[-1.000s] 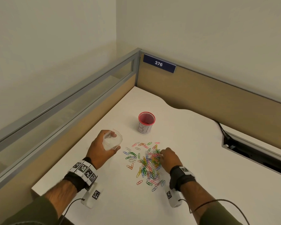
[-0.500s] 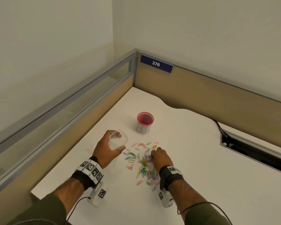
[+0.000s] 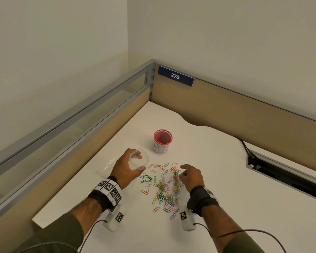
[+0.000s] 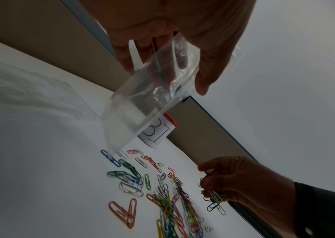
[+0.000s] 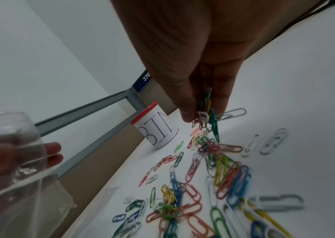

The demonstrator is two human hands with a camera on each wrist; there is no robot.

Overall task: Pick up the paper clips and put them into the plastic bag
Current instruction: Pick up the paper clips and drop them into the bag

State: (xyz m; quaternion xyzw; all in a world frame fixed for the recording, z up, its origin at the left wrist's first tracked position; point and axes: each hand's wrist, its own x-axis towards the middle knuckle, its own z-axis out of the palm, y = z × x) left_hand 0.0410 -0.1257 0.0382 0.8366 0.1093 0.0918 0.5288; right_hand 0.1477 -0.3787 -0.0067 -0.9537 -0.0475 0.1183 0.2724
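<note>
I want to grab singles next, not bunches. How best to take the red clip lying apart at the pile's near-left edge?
Pinch the red clip across its long sides, from straight above. It lies flat on the desk, apart from the pile, so fingertips likely fit either side.

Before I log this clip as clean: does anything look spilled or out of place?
Only the paper clips, strewn loose across the desk rather than contained. The right hand pinches a few; the left hand holds the plastic bag open. The cup stands upright.
</note>
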